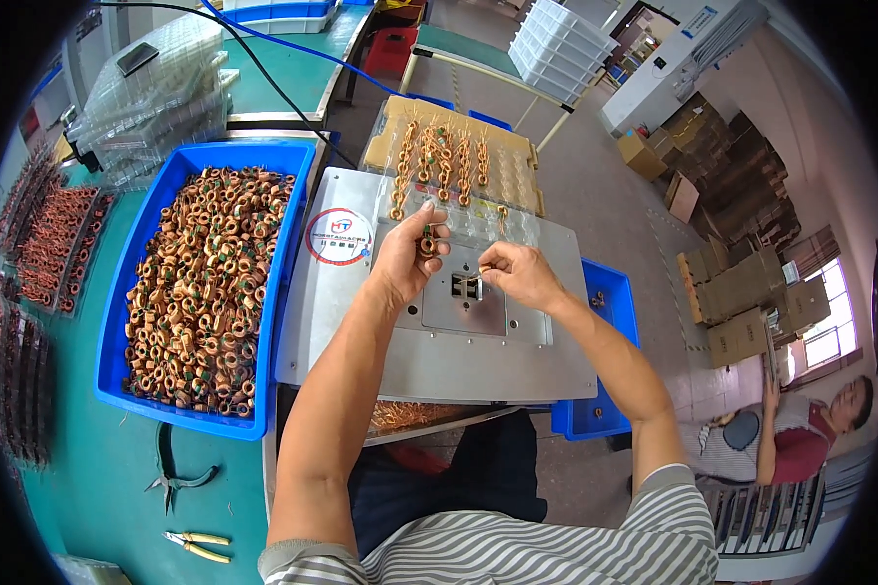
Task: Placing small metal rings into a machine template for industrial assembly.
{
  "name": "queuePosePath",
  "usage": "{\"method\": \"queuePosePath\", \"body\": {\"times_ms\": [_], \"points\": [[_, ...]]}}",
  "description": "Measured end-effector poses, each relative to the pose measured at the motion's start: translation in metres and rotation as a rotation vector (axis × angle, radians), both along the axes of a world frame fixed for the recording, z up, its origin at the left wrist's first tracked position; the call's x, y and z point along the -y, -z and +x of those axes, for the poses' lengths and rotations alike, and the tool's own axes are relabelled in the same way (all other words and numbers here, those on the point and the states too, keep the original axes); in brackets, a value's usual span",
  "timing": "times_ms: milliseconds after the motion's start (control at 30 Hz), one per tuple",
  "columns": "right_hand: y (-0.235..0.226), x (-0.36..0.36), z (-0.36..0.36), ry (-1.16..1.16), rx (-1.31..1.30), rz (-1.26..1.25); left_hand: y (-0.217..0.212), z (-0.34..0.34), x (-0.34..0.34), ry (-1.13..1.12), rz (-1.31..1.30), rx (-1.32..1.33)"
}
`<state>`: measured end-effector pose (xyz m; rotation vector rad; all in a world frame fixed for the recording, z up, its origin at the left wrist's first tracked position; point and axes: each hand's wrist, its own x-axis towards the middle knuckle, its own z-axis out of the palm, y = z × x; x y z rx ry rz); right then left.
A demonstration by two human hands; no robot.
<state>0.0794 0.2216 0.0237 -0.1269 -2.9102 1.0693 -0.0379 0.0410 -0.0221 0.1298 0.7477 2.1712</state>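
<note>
My left hand is closed around one or more copper-wound ring coils, partly hidden by the fingers. It hovers above a flat metal machine top, left of a small dark square opening in its centre plate. At the right rim of that opening is my right hand, thumb and forefinger pinched together. Whatever sits between those fingertips is too small to make out. Just beyond both hands, a clear plastic tray carries rows of copper coils and one single coil nearer me.
A blue bin heaped with ring coils stands left of the machine. Cutters and yellow-handled pliers lie on the green bench. Another blue bin is at the right. A seated person is farther right.
</note>
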Motion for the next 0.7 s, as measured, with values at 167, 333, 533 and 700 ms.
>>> {"method": "queuePosePath", "body": {"times_ms": [167, 333, 533, 700], "points": [[-0.001, -0.003, -0.006, -0.053, -0.003, 0.011, 0.002, -0.001, -0.002, 0.001, -0.009, 0.007], [0.001, -0.006, -0.010, -0.027, 0.131, -0.077, 0.003, -0.002, -0.004, 0.000, -0.009, 0.003], [0.022, 0.004, -0.010, -0.227, -0.045, 0.238, 0.004, 0.000, -0.008, 0.005, -0.036, -0.008], [0.038, 0.003, -0.012, -0.247, -0.116, 0.300, 0.008, -0.002, -0.010, 0.004, -0.043, -0.014]]}}
